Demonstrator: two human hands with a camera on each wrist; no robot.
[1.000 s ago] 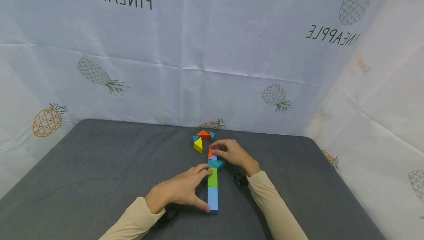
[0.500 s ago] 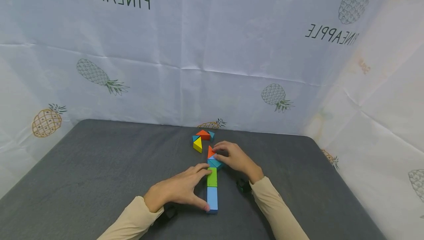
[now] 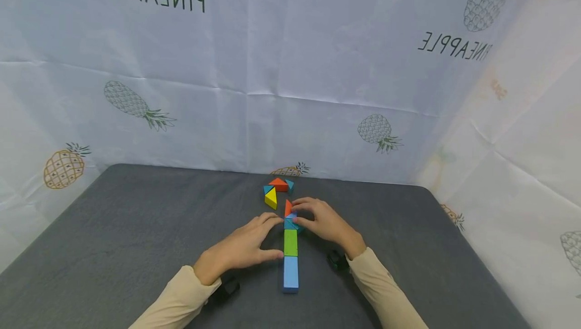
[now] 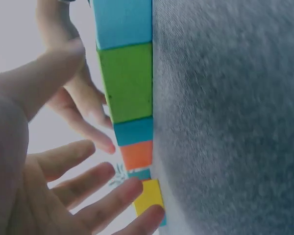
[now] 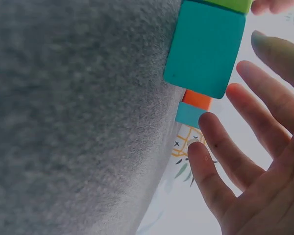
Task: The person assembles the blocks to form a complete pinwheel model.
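Observation:
A row of blocks runs away from me: a light blue block (image 3: 291, 272), a green block (image 3: 290, 242), teal triangular blocks (image 3: 289, 223), then a red triangle (image 3: 288, 208). To its left is my left hand (image 3: 242, 245), fingers extended. Its thumb tip comes close to the blue-green joint and its fingertips to the teal part; contact cannot be told. My right hand (image 3: 324, 220) reaches in from the right, fingertips by the red and teal triangles, partly hiding them. In the right wrist view, its fingers spread loosely beside a teal block (image 5: 205, 49), gripping nothing visible.
Beyond the row lie a yellow triangle (image 3: 271, 199), a red triangle (image 3: 279, 184) and small teal-blue triangles (image 3: 290, 186) in an arc. The dark grey table (image 3: 159, 218) ends at a pineapple-print cloth (image 3: 272, 66) behind.
My left hand has moved forward and drawn off the row's side, its thumb leaving the light blue block's near end. My right hand has shifted slightly toward me, now covering more of the teal triangles.

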